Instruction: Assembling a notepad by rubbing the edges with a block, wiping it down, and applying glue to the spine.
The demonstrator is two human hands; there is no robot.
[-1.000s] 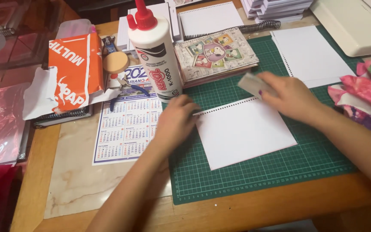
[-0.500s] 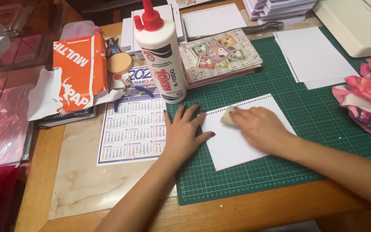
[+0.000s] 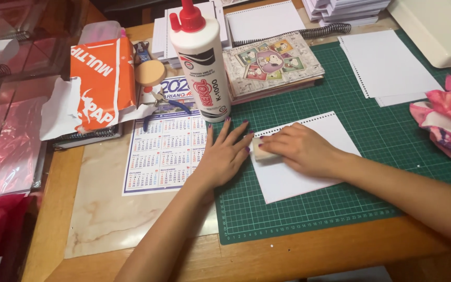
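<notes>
Your left hand (image 3: 224, 154) lay flat, fingers spread, on the left edge of the white sheet (image 3: 309, 156) on the green cutting mat (image 3: 371, 130). Your right hand (image 3: 299, 148) gripped a small pale block (image 3: 261, 150), pressing it onto the sheet. A glue bottle (image 3: 203, 65) stood beyond on the wooden table (image 3: 53, 209).

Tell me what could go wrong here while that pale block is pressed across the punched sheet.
The left hand lies mostly on the green mat, only its fingertips at the white punched sheet's edge, so the sheet may slide as the right hand pushes the pale block. The tall glue bottle stands just beyond the fingers; a bump might tip it.
</notes>
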